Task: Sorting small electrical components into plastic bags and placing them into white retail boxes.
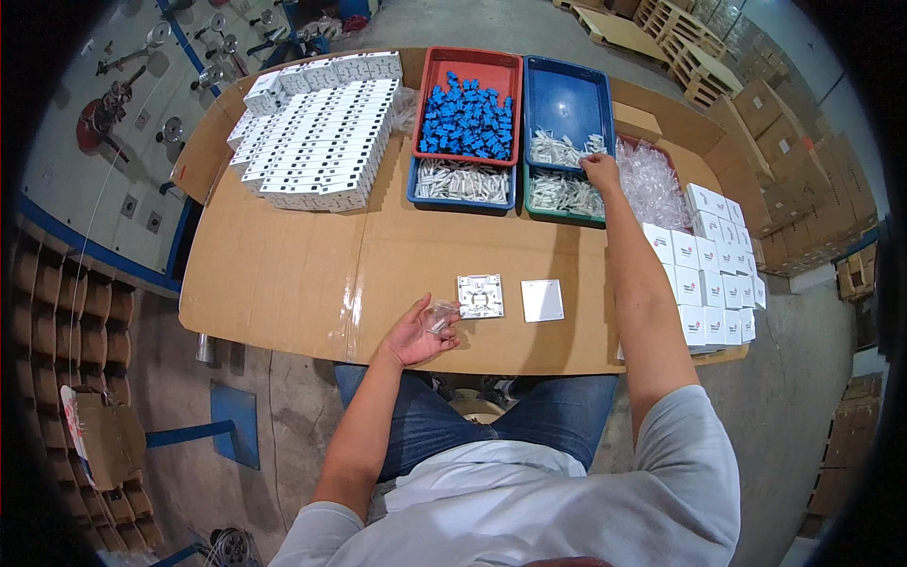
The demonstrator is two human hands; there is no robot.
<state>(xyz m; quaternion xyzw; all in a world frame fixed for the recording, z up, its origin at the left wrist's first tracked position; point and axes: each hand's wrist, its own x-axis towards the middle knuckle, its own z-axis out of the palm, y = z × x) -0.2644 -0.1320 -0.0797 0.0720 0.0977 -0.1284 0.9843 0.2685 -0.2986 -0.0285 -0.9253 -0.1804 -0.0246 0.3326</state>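
My left hand (422, 333), palm up near the table's front edge, has its fingers curled round a small clear plastic bag (440, 316). Small pale pieces seem to be inside the bag. Just right of it lies a square white frame with inner fittings (481, 297). A plain white square plate (542, 300) lies beside that. My right arm stretches forward, and my right hand (601, 171) dips with bent fingertips into the near right corner of the blue tray (567, 93), at the small white plugs (556, 149). What its fingers pinch is too small to tell.
A red tray (516, 94) of blue parts rests on a blue tray of white plugs (463, 181). A green tray (565, 210) is under the right blue one. Stacked white boxes (316, 142) stand far left, more boxes (704, 283) right. Clear bags (647, 184) fill a bin.
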